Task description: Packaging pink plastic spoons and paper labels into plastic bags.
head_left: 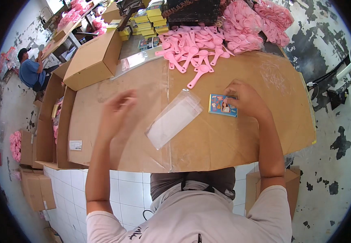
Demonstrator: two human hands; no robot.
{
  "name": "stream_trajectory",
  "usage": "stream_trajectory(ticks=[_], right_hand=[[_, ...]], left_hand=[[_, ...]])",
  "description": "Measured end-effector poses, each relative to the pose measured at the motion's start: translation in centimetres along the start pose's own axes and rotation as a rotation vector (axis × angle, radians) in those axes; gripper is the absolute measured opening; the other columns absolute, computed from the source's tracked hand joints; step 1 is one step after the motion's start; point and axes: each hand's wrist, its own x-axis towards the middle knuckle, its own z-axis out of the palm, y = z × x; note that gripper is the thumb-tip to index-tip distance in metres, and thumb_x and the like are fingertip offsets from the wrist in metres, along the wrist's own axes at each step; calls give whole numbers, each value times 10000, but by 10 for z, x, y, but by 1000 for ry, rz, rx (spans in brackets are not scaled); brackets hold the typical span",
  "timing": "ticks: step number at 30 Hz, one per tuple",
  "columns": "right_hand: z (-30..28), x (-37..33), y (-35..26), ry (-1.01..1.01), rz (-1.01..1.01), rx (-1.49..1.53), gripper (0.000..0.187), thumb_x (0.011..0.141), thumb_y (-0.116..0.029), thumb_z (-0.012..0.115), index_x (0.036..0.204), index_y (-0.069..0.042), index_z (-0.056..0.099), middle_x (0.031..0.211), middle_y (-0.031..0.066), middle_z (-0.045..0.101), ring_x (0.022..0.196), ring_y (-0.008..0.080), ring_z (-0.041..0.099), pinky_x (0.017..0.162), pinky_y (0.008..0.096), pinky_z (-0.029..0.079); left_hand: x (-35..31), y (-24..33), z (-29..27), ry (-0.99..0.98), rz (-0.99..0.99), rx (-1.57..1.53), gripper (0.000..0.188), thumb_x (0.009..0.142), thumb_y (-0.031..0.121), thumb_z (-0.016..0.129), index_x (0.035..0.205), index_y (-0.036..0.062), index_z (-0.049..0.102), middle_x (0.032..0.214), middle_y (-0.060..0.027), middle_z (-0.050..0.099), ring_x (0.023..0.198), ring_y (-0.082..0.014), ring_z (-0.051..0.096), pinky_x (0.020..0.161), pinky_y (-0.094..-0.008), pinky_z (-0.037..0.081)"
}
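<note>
My right hand (242,97) is at the right of the cardboard-covered table, its fingers bent at the upper right edge of a small pile of blue printed cards (217,108). Thumb and fingertips touch the top card. My left hand (120,106) is over the left part of the table, smeared by motion, and its fingers do not show clearly. Between the hands lie clear plastic bags (174,119), stacked at a slant. Beyond them a single pink spoon-like plastic piece (200,76) with a round end lies in front of a heap of similar pink pieces (191,46).
A closed cardboard box (94,60) stands at the back left, beside a long open carton (64,125). Yellow-edged card stacks (155,16) and bagged pink pieces (244,24) are at the back. A person in blue (32,73) sits at far left.
</note>
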Motion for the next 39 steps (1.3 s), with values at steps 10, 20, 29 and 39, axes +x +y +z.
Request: stream_trajectory(ticks=[10, 20, 29, 39], right_hand=[[1, 5, -3, 28, -49, 273, 136, 809, -51, 739, 916, 1, 671, 924, 132, 671, 846, 243, 652, 786, 364, 529], [52, 5, -51, -21, -305, 387, 169, 903, -124, 683, 1040, -26, 661, 1041, 119, 676, 1049, 293, 618, 963, 419, 455], [62, 8, -54, 93, -384, 46, 233, 879, -98, 659, 1106, -48, 648, 1080, 116, 662, 1110, 308, 591, 961, 434, 442], [48, 9, -54, 222, -42, 851, 297, 952, -11, 645, 1247, 2, 611, 1030, 64, 688, 925, 110, 650, 802, 278, 526]], left_hand=[[24, 7, 109, -11, 485, 565, 260, 859, 162, 776, 1049, -4, 716, 961, -92, 617, 849, -228, 624, 771, -339, 513], [23, 11, 107, -173, -25, -110, 147, 922, 80, 744, 1034, 10, 679, 841, 12, 692, 708, -29, 564, 631, -221, 462], [30, -9, 95, -97, 64, -346, 179, 954, -17, 614, 1131, 12, 616, 1045, -81, 720, 872, -101, 664, 775, -238, 540], [19, 27, 93, -313, -166, -508, 638, 959, 63, 698, 1509, 13, 377, 997, -114, 758, 742, -99, 680, 654, -223, 524]])
